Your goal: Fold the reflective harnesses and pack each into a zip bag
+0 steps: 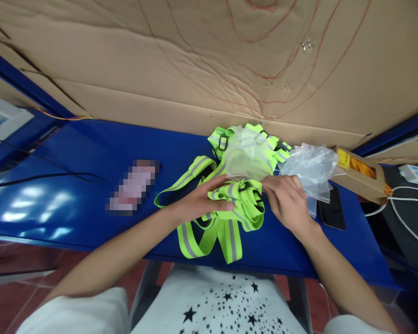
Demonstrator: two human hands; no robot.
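Head view: left fingers point(222, 205) around bundled green straps point(252, 206), right fingers point(277, 189) curled beside them, hold unclear.

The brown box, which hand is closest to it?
Right. The right hand is left of the brown box, plastic bags between them; the left hand is farther left, holding green straps.

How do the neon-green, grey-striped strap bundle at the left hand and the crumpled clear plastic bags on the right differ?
The neon-green strap bundle is opaque with grey stripes; the clear plastic bags are see-through. The bundle is wound in layers in the left hand; the bags lie crumpled near the right hand. Both look flexible.
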